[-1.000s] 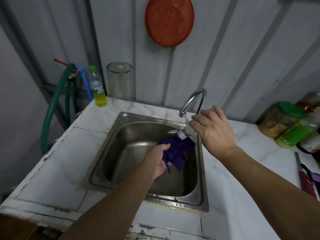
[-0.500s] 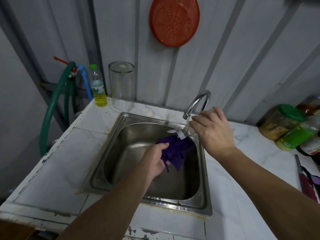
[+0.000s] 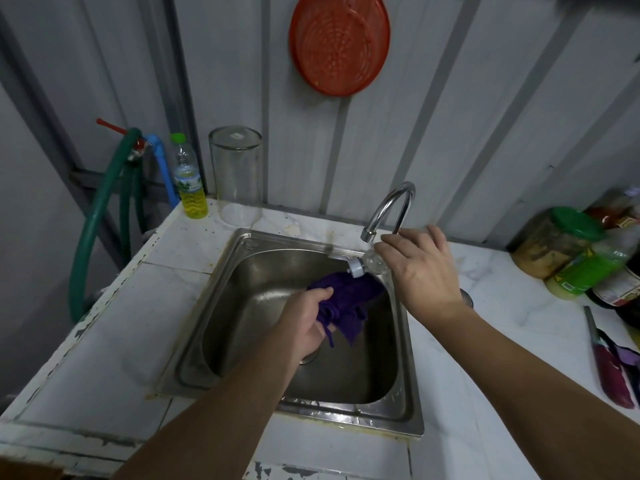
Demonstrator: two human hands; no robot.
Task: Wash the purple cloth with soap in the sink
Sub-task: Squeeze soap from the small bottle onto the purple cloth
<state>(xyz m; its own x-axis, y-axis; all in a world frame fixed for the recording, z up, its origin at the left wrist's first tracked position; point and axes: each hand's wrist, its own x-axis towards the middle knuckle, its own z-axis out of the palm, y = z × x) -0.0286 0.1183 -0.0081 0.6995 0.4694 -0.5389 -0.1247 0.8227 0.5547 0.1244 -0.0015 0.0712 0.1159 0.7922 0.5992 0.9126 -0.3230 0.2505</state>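
Little has moved since earlier: we still tilt the clear soap bottle (image 3: pixel 372 261) in our right hand (image 3: pixel 420 268), its white cap over the purple cloth (image 3: pixel 349 299). Our left hand (image 3: pixel 306 320) grips that cloth inside the sink (image 3: pixel 249 271), toward its far right corner.

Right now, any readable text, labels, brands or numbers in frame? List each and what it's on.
None can be read.
yellow-liquid bottle: label band, print too small.
upturned glass: small white sticker on its base, blank or blurred.
green squeeze bottle: yellow marks on the label, blurred.
dark bottle: red and white label at the frame edge, blurred.
clear bottle in the right hand: no label shows.
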